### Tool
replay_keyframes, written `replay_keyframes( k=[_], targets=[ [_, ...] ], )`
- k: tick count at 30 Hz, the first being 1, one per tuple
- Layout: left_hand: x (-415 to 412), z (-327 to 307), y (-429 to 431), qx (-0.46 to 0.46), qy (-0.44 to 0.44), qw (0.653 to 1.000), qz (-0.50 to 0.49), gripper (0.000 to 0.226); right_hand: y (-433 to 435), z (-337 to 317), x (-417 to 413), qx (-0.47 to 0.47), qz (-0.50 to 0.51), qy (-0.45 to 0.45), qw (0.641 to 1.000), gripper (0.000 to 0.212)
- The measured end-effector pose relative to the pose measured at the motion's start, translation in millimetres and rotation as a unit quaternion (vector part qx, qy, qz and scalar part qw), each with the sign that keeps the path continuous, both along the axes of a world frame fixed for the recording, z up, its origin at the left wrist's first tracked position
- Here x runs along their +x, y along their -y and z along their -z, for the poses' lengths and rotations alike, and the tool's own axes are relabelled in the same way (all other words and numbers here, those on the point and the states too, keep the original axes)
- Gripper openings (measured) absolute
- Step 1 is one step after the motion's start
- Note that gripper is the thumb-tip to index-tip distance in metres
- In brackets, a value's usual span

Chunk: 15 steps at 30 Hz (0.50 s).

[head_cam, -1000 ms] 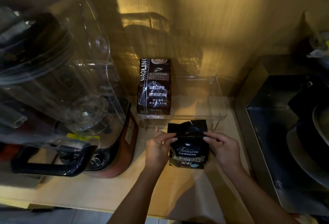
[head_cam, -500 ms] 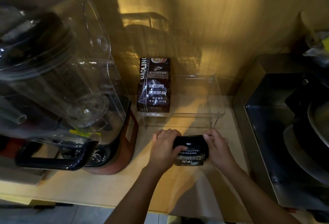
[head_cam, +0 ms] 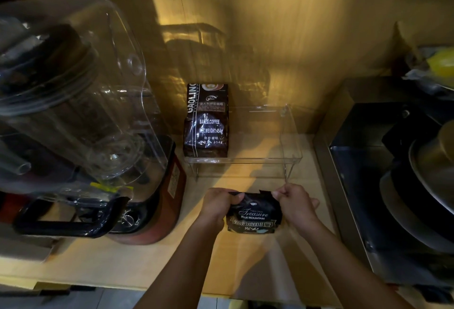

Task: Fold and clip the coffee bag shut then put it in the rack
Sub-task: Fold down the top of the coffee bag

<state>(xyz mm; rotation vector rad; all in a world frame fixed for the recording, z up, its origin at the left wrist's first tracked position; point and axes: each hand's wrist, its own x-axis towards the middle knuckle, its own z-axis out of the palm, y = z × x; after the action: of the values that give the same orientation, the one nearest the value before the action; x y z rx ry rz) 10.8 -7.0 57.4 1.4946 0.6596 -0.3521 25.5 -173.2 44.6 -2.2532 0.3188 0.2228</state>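
A small black coffee bag (head_cam: 254,214) with "Treasure Blue Mountain" print stands on the wooden counter, its top rolled down. My left hand (head_cam: 217,206) grips the bag's upper left corner and my right hand (head_cam: 296,204) pinches the upper right corner, where a bit of the flap sticks up. Just behind the bag stands a clear acrylic rack (head_cam: 290,136). A larger dark "Gaolin" coffee bag (head_cam: 206,122) stands upright in the rack's left part. I see no clip.
A big blender with a clear cover and red base (head_cam: 81,124) fills the left side. A steel sink (head_cam: 368,186) with dark pans lies to the right. A wooden wall closes the back.
The bag's top, upright a second ago, has been folded down. My hands have shifted to its upper corners and the printed front shows more than half a second ago.
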Motion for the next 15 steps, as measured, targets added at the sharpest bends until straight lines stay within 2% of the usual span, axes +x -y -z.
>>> replay_keyframes(
  k=[2, 6, 8, 11, 15],
  targets=[
    [1.1, -2.0, 1.0, 0.008, -0.011, 1.000, -0.007, 0.006, -2.1, -1.9, -0.5, -0.026, -0.001, -0.007, 1.000, 0.016],
    [6.1, -5.6, 4.1, 0.036, -0.029, 0.998, -0.037, 0.020, -2.5, -4.5, -1.7, -0.041, -0.003, -0.025, 0.999, 0.017],
    [7.5, -8.6, 6.0, 0.036, -0.037, 0.998, -0.039, 0.017, -2.3, -5.2, -1.5, -0.041, -0.004, -0.039, 0.998, 0.017],
    [8.8, -11.4, 1.8, 0.072, -0.006, 0.997, 0.038, 0.018, 1.7, -6.4, 0.4, -0.022, -0.014, -0.039, 0.999, 0.019],
    [4.5, -14.4, -8.7, 0.132, 0.090, 0.972, 0.174, 0.010, 13.0, -9.9, 2.7, 0.100, -0.063, -0.015, 0.993, 0.022]
  ],
)
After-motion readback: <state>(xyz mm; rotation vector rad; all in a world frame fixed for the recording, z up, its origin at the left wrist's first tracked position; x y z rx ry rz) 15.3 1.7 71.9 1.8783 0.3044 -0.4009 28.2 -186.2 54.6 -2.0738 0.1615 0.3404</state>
